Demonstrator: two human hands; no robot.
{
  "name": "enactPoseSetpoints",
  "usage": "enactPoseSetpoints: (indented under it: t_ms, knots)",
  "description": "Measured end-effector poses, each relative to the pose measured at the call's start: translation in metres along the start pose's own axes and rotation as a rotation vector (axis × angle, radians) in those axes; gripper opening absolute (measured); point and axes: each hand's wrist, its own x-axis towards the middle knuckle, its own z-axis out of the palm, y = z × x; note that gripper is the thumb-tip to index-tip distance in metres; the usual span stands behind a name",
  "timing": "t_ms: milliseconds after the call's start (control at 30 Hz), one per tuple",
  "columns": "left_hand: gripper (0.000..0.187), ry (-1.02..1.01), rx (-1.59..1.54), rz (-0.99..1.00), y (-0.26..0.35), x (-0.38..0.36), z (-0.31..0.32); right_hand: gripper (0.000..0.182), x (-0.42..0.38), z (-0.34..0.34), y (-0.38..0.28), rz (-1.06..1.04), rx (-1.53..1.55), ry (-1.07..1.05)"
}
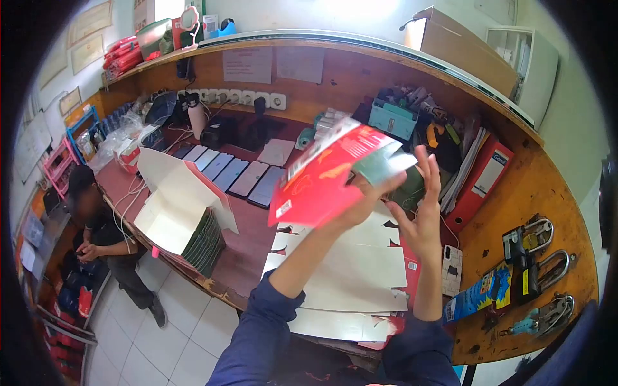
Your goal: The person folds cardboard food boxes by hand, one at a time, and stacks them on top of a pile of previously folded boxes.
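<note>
Above the pale flat sheets (347, 260), the red card (318, 183) tilts up from the left hand (365, 201), which holds its lower right side, its grip somewhat blurred. The right hand (421, 209) is spread wide just beside. Phones (249, 178) lie in a row beyond.

Red carton (322, 177): motion-blurred; small print illegible. Left hand (368, 201): blurred, finger placement against the carton indistinct. Pale card sheets (347, 260): partly hidden by the left forearm (309, 254). Wall notices (248, 65): text too small to read. Seated person (103, 225): face blurred. Dark round border: cuts off the white cabinet (537, 80) and the sleeves (257, 334) at the bottom edge.
</note>
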Motion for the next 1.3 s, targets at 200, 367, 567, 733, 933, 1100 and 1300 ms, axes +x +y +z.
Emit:
enactPoseSetpoints:
  t_ms: [200,367,567,733,933,1100,1300]
  knots:
    - [0.043,-0.167,-0.653,0.310,-0.030,-0.023,-0.042,0.075,0.002,-0.010,0.007,0.116,-0.271,0.012]
    - [0.032,0.040,-0.052,0.100,0.061,-0.027,0.001,0.072,-0.003,0.005,-0.005,-0.095,-0.423,0.116]
    - [0.031,0.027,0.569,-0.028,0.090,-0.044,0.011,0.075,-0.008,0.005,-0.040,0.043,-0.222,0.130]
    - [0.033,0.051,0.434,0.030,0.095,-0.061,0.013,0.081,-0.010,0.030,-0.077,0.132,-0.105,0.084]
    - [0.030,0.302,1.195,0.662,0.135,-0.107,-0.034,0.085,0.010,0.080,-0.111,-0.081,0.365,-0.143]
    - [0.042,0.336,1.640,0.185,0.235,-0.130,-0.060,0.066,0.002,0.179,-0.113,-0.169,0.526,-0.472]
    - [0.039,0.150,1.821,-0.221,0.208,-0.133,-0.133,0.047,-0.040,0.275,-0.095,-0.389,0.189,-0.666]
